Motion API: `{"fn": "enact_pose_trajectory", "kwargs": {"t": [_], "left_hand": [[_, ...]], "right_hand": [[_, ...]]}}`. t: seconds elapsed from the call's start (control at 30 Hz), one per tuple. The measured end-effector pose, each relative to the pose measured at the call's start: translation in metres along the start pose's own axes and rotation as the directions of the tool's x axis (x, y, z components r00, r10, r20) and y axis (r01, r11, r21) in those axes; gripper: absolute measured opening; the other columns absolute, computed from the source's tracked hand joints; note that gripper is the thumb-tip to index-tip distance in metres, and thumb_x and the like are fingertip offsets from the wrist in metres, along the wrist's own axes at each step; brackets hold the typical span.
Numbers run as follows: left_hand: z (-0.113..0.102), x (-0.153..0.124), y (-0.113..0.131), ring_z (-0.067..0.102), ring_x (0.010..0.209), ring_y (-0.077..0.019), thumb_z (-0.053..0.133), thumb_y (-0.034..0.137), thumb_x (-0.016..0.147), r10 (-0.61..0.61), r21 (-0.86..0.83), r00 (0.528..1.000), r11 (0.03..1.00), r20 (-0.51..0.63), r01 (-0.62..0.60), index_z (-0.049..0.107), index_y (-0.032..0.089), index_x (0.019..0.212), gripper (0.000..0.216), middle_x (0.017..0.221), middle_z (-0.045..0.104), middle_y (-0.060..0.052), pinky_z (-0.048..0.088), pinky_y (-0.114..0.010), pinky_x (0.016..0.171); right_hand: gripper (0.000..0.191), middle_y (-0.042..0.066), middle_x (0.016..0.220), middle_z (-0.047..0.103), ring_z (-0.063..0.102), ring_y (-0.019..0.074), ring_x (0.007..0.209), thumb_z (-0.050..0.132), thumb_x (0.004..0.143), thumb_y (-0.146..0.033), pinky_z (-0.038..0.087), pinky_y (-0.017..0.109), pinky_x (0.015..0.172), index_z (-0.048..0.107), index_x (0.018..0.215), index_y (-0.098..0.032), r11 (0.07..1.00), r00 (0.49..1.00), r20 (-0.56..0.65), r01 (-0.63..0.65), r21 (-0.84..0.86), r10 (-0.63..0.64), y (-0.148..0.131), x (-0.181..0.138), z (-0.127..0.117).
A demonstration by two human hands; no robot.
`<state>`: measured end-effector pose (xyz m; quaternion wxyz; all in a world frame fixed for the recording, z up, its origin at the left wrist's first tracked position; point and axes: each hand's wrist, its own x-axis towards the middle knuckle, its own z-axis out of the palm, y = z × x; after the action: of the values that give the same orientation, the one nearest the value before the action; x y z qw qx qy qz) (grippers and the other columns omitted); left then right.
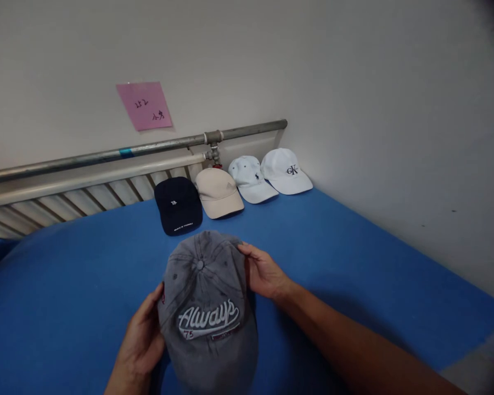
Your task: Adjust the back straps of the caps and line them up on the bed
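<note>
A grey baseball cap (201,291) with white "Always" lettering is held between my two hands, its brim pointing toward me. My left hand (142,332) grips the cap's left side, the fingers partly hidden behind it. On the other side, my right hand (265,271) pinches the edge with the thumb on top. Beyond it a row of caps lies on the blue surface: a black cap (179,206), a beige cap (218,192), a pale blue-white cap (252,178) and a white cap (286,171) with dark letters.
The caps rest on a blue-covered surface (86,291). Behind it run a metal pipe (168,145) with a valve and a white radiator (78,192). A pink note (144,105) is stuck on the wall. A plain wall (395,137) borders the right side.
</note>
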<state>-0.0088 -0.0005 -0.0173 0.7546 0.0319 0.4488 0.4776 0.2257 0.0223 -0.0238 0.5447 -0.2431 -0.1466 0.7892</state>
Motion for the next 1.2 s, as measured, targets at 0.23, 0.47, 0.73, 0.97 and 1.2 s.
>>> {"fn": "enact_pose_trajectory", "kwargs": {"t": [0.23, 0.47, 0.73, 0.97, 1.2], "left_hand": [[-0.004, -0.002, 0.001, 0.073, 0.077, -0.0230, 0.041, 0.013, 0.091, -0.058, -0.019, 0.996, 0.998, 0.062, 0.059, 0.076, 0.013, 0.077, 0.038, 0.080, 0.076, -0.009, 0.055, -0.037, 0.088], [-0.004, -0.006, 0.001, 0.073, 0.065, -0.0215, 0.039, 0.009, 0.089, 0.043, -0.059, 0.999, 0.997, -0.011, -0.044, 0.076, 0.014, 0.074, 0.041, 0.069, 0.075, -0.008, 0.059, -0.032, 0.076], [-0.027, 0.014, 0.006, 0.073, 0.073, -0.0212, 0.036, 0.016, 0.092, 0.081, -0.160, 0.960, 0.986, 0.267, -0.039, 0.076, 0.014, 0.079, 0.042, 0.081, 0.076, -0.010, 0.051, -0.034, 0.094], [-0.043, 0.013, 0.032, 0.073, 0.082, -0.0203, 0.031, 0.020, 0.094, 0.414, -0.337, 0.897, 0.875, 0.154, -0.346, 0.076, 0.017, 0.082, 0.047, 0.082, 0.076, -0.009, 0.051, -0.033, 0.093], [-0.032, 0.016, 0.032, 0.072, 0.075, -0.0151, 0.038, 0.013, 0.091, 0.461, -0.337, 0.888, 0.838, 0.013, -0.430, 0.075, 0.018, 0.084, 0.037, 0.077, 0.076, -0.005, 0.054, -0.027, 0.085]], "right_hand": [[0.027, 0.003, 0.077, 0.072, 0.067, 0.0164, 0.076, 0.063, 0.079, -0.038, 0.045, 0.032, 0.086, 0.067, 0.088, -0.014, 0.975, 0.975, -0.006, -0.222, 0.026, 0.223, -0.001, -0.004, 0.002], [0.016, 0.000, 0.075, 0.071, 0.066, 0.0130, 0.072, 0.063, 0.080, -0.028, 0.046, 0.027, 0.081, 0.066, 0.086, -0.013, 0.980, 0.982, -0.055, -0.175, 0.089, 0.181, 0.001, 0.000, -0.001], [0.023, 0.000, 0.075, 0.068, 0.062, 0.0122, 0.071, 0.068, 0.078, -0.037, 0.045, 0.027, 0.075, 0.066, 0.087, -0.016, 0.991, 0.995, -0.014, -0.102, -0.089, 0.101, 0.003, 0.003, -0.008], [0.025, 0.000, 0.080, 0.067, 0.064, 0.0127, 0.069, 0.071, 0.073, -0.026, 0.048, 0.025, 0.062, 0.062, 0.093, -0.017, 0.901, 0.945, 0.103, -0.258, -0.349, 0.311, 0.035, -0.019, 0.004], [0.022, -0.002, 0.070, 0.061, 0.058, 0.0103, 0.054, 0.070, 0.074, -0.026, 0.044, 0.022, 0.048, 0.058, 0.091, -0.018, 0.941, 0.967, 0.110, -0.193, -0.276, 0.231, 0.044, -0.015, 0.003]]}}
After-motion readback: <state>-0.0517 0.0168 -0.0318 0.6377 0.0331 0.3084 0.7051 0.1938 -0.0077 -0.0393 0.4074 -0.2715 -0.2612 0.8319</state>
